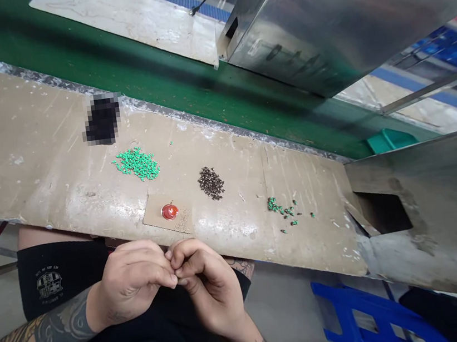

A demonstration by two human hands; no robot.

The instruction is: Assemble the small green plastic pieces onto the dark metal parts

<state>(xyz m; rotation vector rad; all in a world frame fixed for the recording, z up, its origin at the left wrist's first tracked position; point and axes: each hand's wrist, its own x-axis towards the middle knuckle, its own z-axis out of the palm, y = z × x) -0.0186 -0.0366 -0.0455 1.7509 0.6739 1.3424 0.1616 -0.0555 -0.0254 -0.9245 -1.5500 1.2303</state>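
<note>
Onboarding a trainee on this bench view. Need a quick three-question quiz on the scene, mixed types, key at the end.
1. True or false: going left to right in the picture, the dark brown pile lies between the dense green pile and the scattered green pieces.

2. Multiple choice: what is directly under the small red-orange item?
A) a blue stool
B) a flat brown card
C) a green bin

3. Short answer: which is nearer the scattered green pieces, the left hand or the right hand?

Key:
1. True
2. B
3. The right hand
</note>
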